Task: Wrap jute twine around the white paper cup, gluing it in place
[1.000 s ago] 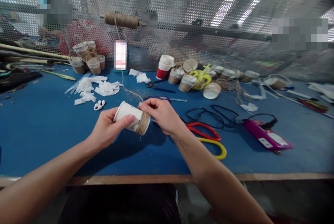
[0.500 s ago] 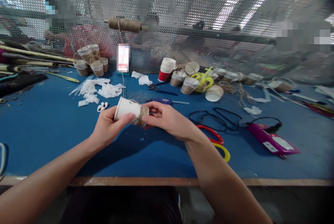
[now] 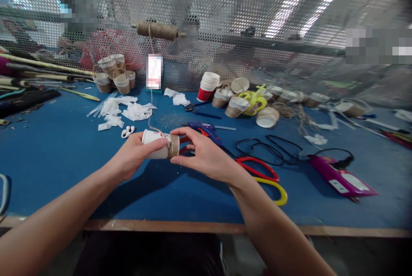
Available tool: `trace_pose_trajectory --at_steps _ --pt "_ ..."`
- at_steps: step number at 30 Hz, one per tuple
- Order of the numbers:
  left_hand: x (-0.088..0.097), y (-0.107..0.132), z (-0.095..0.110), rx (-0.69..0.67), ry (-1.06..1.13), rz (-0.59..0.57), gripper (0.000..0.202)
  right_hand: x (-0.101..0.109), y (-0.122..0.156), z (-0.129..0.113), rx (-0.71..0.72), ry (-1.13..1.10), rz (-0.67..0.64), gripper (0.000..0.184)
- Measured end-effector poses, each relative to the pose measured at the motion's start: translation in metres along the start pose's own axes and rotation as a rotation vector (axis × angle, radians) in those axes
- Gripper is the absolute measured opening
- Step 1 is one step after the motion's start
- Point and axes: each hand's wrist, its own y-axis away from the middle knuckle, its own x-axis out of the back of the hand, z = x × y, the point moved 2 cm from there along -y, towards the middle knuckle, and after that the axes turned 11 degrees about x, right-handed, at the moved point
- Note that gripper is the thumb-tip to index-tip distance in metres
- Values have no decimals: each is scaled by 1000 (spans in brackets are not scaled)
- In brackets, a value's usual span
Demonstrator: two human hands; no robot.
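A white paper cup (image 3: 150, 137) lies sideways in the air over the blue table, its base end wound with a band of brown twine (image 3: 174, 145). My left hand (image 3: 130, 156) grips the rim end, thumb along the near side. Around the wound end curl the fingers of my right hand (image 3: 206, 153), index finger above and thumb below. From the cup a twine strand (image 3: 150, 113) runs up to a twine spool (image 3: 156, 30) on a rod at the mesh screen. Beyond my right hand lies a blue glue gun (image 3: 206, 129).
Scissors (image 3: 260, 166) with red and yellow handles lie by my right forearm. Farther right is a purple power strip (image 3: 341, 177) with black cable. Stacked paper cups (image 3: 208, 86), twine-wrapped cups (image 3: 121, 83), pliers (image 3: 206, 113) and white scraps (image 3: 138, 110) stand or lie behind.
The cup has turned about its length, and red print now shows on it. It has levelled out slightly. My right hand's fingers have spread wider around the wound end.
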Motion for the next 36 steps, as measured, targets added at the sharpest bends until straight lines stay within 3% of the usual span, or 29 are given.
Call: trace_pose_trajectory --at_steps 3,7,8,10,12,16,19,24,27,29,32,36 --pt "2 -2 -2 -42 -30 29 21 17 -2 3 -55 43 94 40" --pt "3 -2 -3 -89 -65 83 22 64 -2 20 -255 345 436 19" --pt "3 -2 -4 -100 -72 94 21 74 -1 27 -318 420 467 18" --pt "3 -3 -4 -116 -87 105 21 87 0 42 -440 606 419 24" --pt "3 -3 -4 -123 -97 115 19 91 1 58 -507 656 315 31" --pt "1 -2 -1 -131 -95 134 18 82 2 87 -571 600 143 31" --pt "0 -2 -1 -145 -83 138 17 76 0 94 -587 547 142 27" --pt "2 -2 -2 -167 -124 150 17 75 0 72 -546 392 282 7" --pt "2 0 -2 -208 -215 144 17 78 2 48 -451 195 407 17" --pt "1 2 0 -258 -298 148 16 76 4 34 -395 -51 458 18" --pt "0 4 1 -337 -416 175 15 65 7 18 -318 -251 405 21" --pt "1 3 2 -398 -504 210 19 45 15 3 -236 -212 351 22"
